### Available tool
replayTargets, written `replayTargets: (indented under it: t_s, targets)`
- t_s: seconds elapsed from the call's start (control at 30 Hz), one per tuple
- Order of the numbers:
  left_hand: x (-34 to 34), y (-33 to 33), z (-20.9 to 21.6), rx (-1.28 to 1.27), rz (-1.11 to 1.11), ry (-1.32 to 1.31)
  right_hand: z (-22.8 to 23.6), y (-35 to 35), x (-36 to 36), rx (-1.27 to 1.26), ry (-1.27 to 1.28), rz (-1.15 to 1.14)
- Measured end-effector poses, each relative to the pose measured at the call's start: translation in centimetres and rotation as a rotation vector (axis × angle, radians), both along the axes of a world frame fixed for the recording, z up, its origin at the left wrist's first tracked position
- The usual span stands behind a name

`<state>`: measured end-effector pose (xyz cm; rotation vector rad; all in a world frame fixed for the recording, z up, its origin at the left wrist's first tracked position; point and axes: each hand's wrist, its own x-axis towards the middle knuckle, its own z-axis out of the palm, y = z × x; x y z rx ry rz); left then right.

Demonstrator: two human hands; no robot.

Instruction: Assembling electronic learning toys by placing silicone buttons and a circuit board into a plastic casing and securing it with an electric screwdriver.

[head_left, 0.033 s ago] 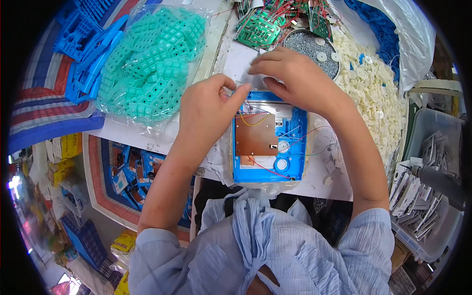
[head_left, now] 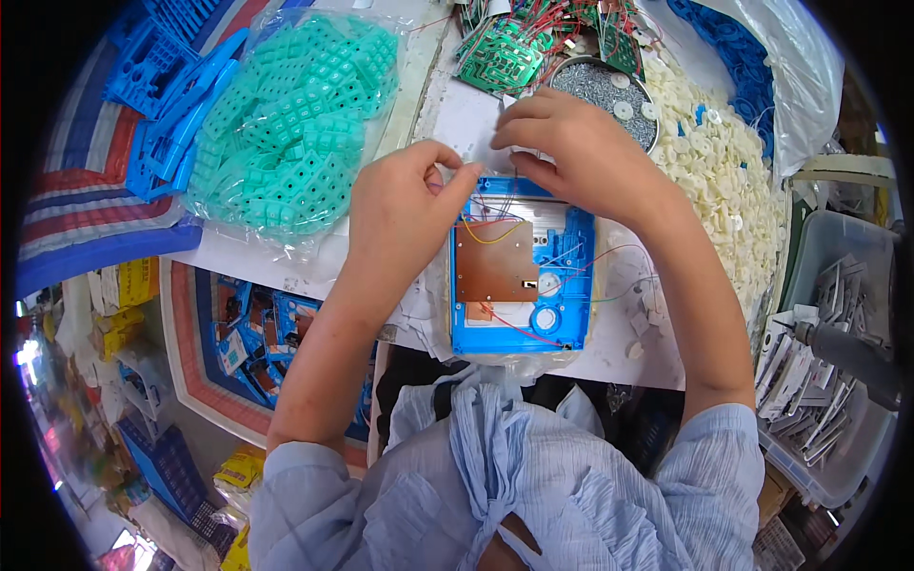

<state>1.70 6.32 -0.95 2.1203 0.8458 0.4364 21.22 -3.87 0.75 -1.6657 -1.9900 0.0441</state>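
The blue casing [head_left: 569, 303] lies on the white table [head_left: 617, 354]; beyond its far edge the right hand [head_left: 586, 147], fingers curled, has edged rightward; the left hand's [head_left: 400, 200] thumb and forefinger bend close, any pinch untellable; wiring seems unfinished.

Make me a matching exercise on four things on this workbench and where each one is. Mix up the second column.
Things:
1. brown board
2. teal keypads
3. small metal parts
4. cream plastic pieces

Places:
A. in a round dish
B. heaped to the right of that dish
C. inside the blue casing
D. in a clear bag

Pairs: 1-C, 2-D, 3-A, 4-B
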Motion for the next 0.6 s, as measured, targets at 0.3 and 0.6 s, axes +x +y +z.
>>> replayTargets:
  t_s: [0.3,0.6]
  targets:
    - [0.4,-0.6,-0.3,0.001,0.042,0.008,1.3,-4.7,-1.2,-0.147,0.036,-0.100]
    - [0.6,-0.8,-0.9,-0.218,-0.015,-0.230,0.7,-5.6,-1.5,-0.139,0.017,-0.083]
